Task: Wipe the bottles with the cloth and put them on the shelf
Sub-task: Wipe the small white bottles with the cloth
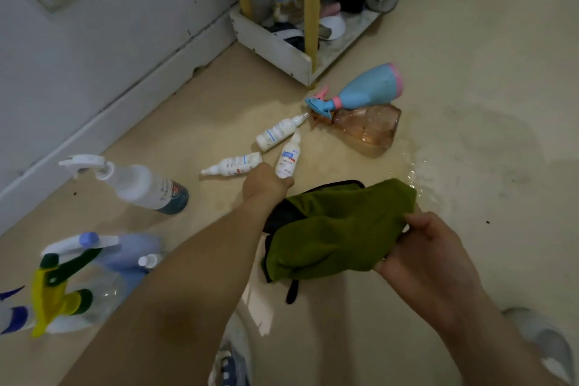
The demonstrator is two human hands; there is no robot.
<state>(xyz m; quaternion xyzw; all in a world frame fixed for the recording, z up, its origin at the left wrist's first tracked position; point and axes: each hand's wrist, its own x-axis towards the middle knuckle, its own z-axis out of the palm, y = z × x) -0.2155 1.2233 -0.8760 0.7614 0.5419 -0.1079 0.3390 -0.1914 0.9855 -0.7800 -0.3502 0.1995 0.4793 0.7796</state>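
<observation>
Three small white dropper bottles lie on the beige floor. My left hand [264,183] closes its fingers on the base of the nearest one, a small white bottle with a blue label [288,158]. The other two small white bottles [233,163] [277,132] lie just beyond it. My right hand [429,247] holds a green cloth [336,230] with black trim low over the floor. A blue and pink spray bottle [366,89] and a clear brown spray bottle [368,128] lie on their sides near the shelf [275,44].
A clear spray bottle with a white trigger [138,183] lies at left. Several more spray bottles [78,273] crowd the lower left corner. The white-based shelf with yellow posts holds clutter. A wet patch [410,166] spreads on the floor. A wall runs along the left.
</observation>
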